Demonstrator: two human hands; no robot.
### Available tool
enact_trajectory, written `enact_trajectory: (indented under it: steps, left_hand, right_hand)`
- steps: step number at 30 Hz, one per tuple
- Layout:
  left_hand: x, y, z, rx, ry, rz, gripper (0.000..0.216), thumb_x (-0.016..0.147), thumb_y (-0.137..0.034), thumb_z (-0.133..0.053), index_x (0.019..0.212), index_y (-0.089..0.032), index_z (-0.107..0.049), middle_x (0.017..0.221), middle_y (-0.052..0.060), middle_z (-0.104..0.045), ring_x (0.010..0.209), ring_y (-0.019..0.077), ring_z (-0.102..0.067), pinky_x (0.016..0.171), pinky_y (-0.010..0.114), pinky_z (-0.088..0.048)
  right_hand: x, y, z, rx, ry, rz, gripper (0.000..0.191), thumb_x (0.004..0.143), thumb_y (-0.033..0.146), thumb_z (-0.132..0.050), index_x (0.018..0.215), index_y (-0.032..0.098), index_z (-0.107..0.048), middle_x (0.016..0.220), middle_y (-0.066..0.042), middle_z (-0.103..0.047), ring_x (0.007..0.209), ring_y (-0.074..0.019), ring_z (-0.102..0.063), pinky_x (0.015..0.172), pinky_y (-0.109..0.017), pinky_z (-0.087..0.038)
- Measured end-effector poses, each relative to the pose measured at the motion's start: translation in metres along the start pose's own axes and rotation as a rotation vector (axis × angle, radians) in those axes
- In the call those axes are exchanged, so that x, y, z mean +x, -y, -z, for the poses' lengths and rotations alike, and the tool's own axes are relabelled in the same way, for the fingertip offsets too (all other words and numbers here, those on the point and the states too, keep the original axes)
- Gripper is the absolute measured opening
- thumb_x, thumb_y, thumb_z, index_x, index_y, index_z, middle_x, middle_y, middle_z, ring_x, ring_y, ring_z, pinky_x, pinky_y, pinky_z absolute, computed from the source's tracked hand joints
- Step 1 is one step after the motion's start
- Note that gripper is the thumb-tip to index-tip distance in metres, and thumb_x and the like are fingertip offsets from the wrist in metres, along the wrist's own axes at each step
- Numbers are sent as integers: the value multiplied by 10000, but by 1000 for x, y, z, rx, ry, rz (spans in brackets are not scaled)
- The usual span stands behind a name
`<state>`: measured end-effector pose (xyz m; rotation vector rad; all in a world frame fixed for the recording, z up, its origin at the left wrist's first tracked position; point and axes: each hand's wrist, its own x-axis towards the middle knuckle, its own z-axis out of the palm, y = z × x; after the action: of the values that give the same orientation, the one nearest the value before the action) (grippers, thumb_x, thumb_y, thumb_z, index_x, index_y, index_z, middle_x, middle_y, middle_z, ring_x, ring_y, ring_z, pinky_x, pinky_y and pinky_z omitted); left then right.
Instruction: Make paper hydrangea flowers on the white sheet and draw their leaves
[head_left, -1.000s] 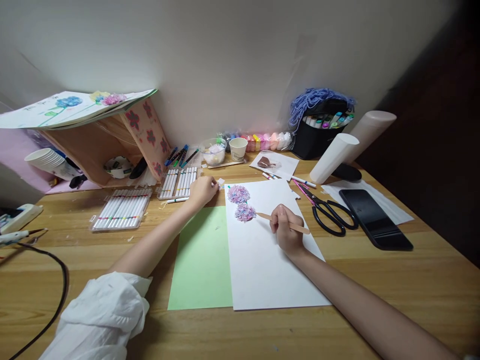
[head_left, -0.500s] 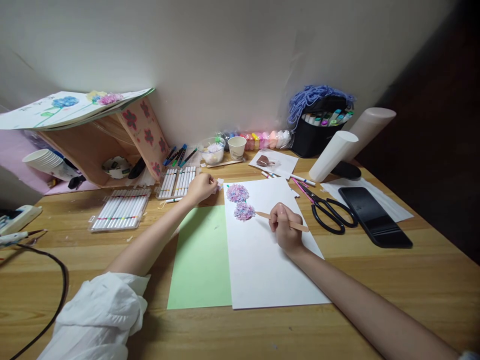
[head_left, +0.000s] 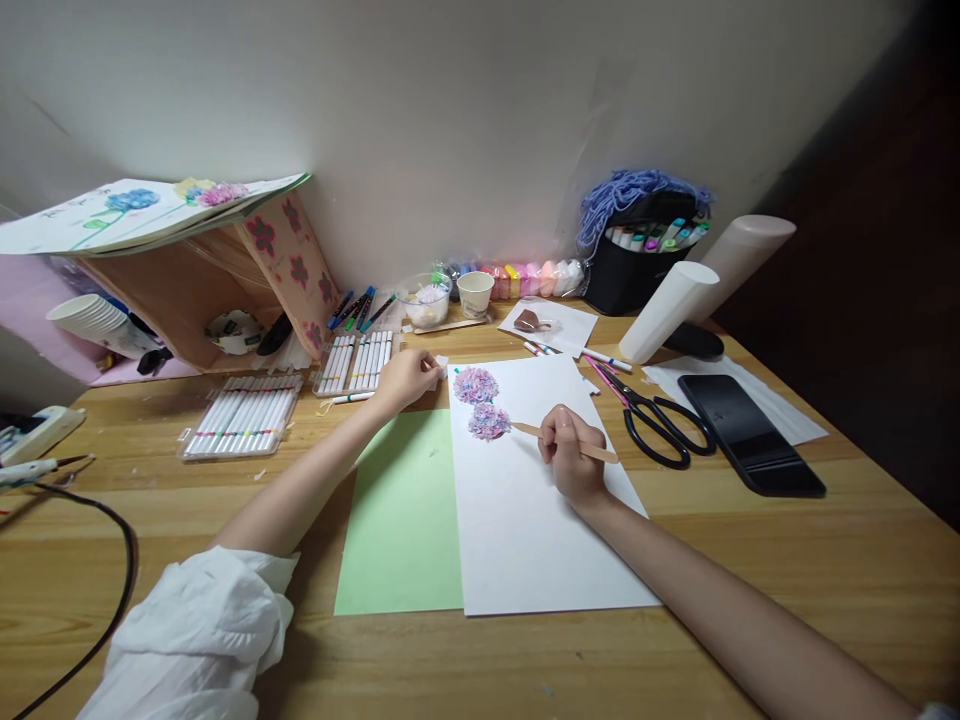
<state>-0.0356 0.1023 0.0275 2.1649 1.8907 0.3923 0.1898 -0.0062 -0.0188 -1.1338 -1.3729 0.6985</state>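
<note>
My right hand [head_left: 576, 455] is closed round a flat wooden craft stick [head_left: 600, 453], its tip at the right edge of the lower of two pink-and-purple flower clusters [head_left: 489, 422]. The upper cluster [head_left: 476, 385] lies just above it. Both sit on a white sheet of paper [head_left: 540, 560], which partly covers a light green sheet [head_left: 401, 530]. Beyond the green sheet, the fingers of my left hand [head_left: 409, 378] are pinched together beside small pale scraps [head_left: 442, 366]. What they grip is too small to make out.
Marker sets [head_left: 244, 418] lie on the left. Black-handled scissors [head_left: 660, 430] and a phone [head_left: 750, 435] are at right. A paper cup [head_left: 475, 294], a clear bowl [head_left: 426, 303] and a black marker case [head_left: 637, 270] stand by the wall.
My left hand has shifted very slightly to the right by the pale scraps. My right hand and the craft stick stay in place.
</note>
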Motion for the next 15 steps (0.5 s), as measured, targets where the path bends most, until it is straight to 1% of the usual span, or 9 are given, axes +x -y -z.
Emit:
enact_trajectory:
  steps: [6,10,13,15]
  left_hand:
    - [-6,5,7,-67,-52,-40,184,803,-311,-540,821,-195,-681,847,35,-717,777,192,-615,645,265,-410]
    - [-5,7,10,-108,-84,-72,155,802,-276,-542,801,-178,-662,883,46,-710,795,191,-605,672,274,-412]
    - [-8,2,11,-161,-106,-88,165,814,-280,-535,793,-161,-647,860,52,-699,768,175,-594,676,267,-413]
    - [-15,-6,9,-271,-89,-94,180,810,-298,-545,778,-153,-647,812,45,-690,716,158,-575,647,256,-404]
  right_hand:
    - [0,-3,0,26,7,17,452,969,387,-311,558,220,-398,445,42,-407,418,-107,-374,461,-263,-299]
    - [-1,-5,-1,26,7,19,451,971,385,-314,560,219,-399,446,43,-404,419,-107,-374,469,-265,-302]
    - [-1,-5,-1,32,4,22,450,971,384,-316,560,219,-396,448,44,-403,418,-105,-373,468,-264,-302]
    - [0,-4,-1,37,-3,20,450,971,387,-314,561,220,-395,447,44,-401,418,-105,-374,465,-263,-301]
